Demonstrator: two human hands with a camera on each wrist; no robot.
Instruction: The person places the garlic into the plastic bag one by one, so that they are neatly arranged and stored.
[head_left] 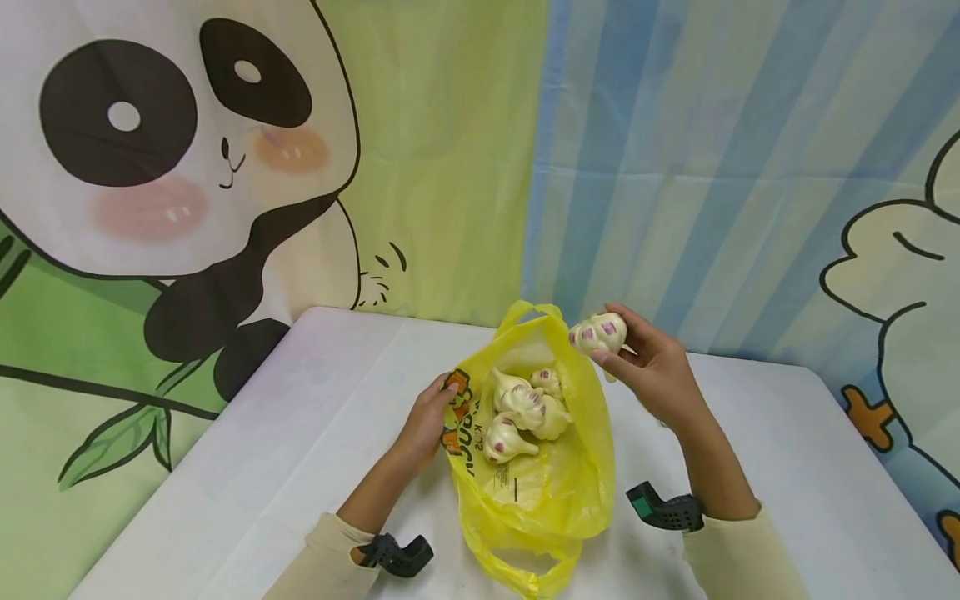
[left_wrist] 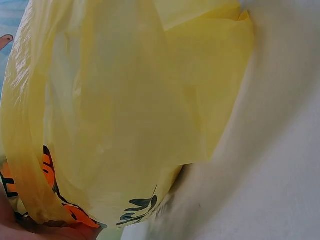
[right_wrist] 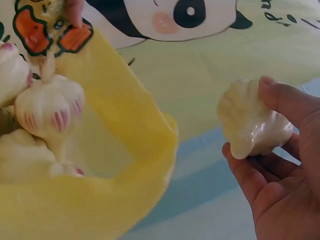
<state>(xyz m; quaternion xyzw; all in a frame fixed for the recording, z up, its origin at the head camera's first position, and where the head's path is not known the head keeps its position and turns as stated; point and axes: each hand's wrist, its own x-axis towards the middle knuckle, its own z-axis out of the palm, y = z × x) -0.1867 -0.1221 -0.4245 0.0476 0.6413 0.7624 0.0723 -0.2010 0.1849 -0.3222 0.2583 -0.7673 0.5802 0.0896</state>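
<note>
A yellow plastic bag (head_left: 592, 467) lies with its mouth spread on the white table. Several garlic bulbs (head_left: 512, 398), cream with purple marks, are inside it; the right wrist view shows some of them close up. My left hand (head_left: 429, 421) grips the bag's left rim near the printed cartoon; in the left wrist view the bag's side (left_wrist: 125, 100) hides most of that hand. Just right of the bag's upper rim, my right hand (head_left: 660, 371) holds one garlic bulb (head_left: 600, 332) between thumb and fingers. That bulb (right_wrist: 252, 117) is apart from the bag in the right wrist view.
The white table (head_left: 292, 433) reaches back to a fabric backdrop (head_left: 442, 150) with a panda and blue stripes. Both wrists wear black devices (head_left: 667, 508). One bag handle (head_left: 536, 575) hangs toward the front, another stands at the back.
</note>
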